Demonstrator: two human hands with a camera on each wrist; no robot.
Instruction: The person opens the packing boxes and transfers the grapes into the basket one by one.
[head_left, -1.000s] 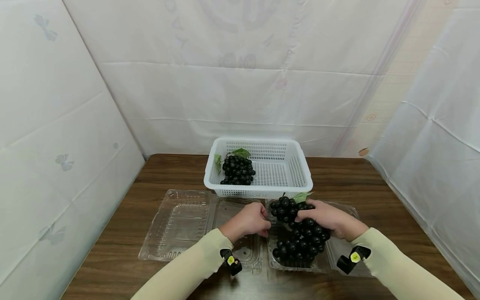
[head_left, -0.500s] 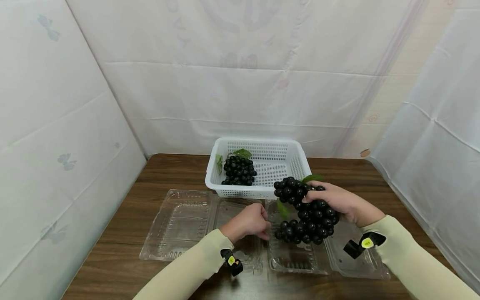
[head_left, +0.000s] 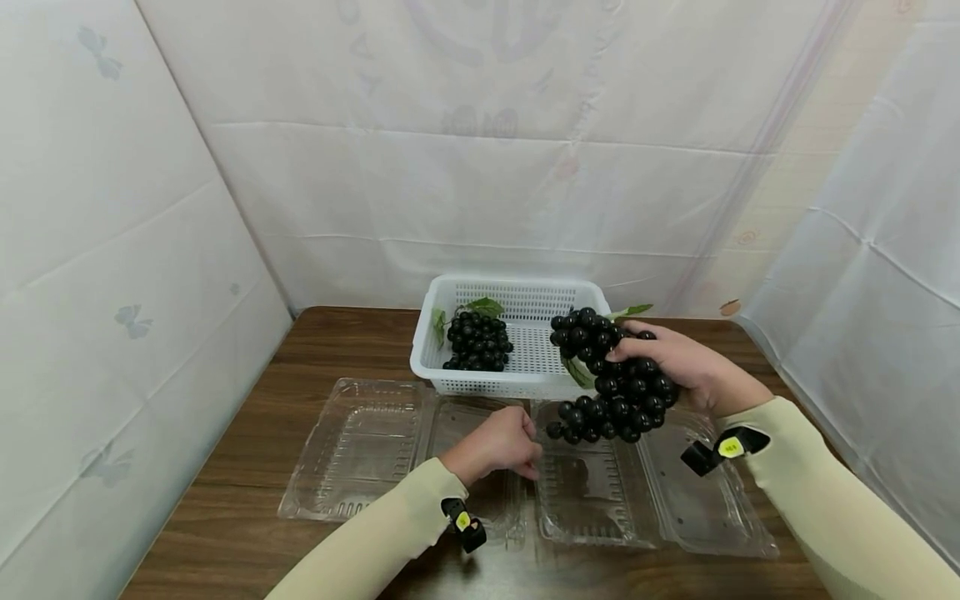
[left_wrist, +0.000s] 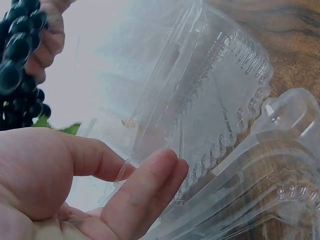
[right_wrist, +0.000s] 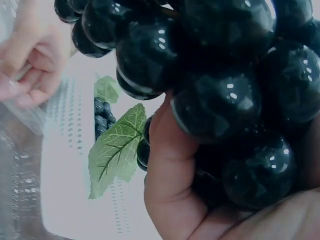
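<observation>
My right hand (head_left: pixel 686 362) grips a bunch of black grapes (head_left: pixel 630 392) with green leaves, raised over the right clear plastic clamshell box (head_left: pixel 585 508) and overlapping the basket's right end. In the right wrist view, curled fingers press among the grapes (right_wrist: pixel 215 105), close to a green leaf (right_wrist: pixel 117 150). My left hand (head_left: pixel 498 446) stays low between two opened clamshell boxes. Its thumb and fingers meet at the left rim of the right box (left_wrist: pixel 210 100), pinching it in the left wrist view. The left clamshell box (head_left: pixel 375 442) lies partly under the left forearm.
A white perforated basket (head_left: pixel 480 383) stands at the back of the wooden table (head_left: pixel 337 342), with another bunch of black grapes (head_left: pixel 480 342) in its left part. White patterned sheets (head_left: pixel 480 183) hang behind and at both sides. Black cameras sit on both wrists.
My right hand has lifted the grape bunch out of the right clamshell box, up and toward the basket. The box's base and lid now show more. My left hand has stayed put.
</observation>
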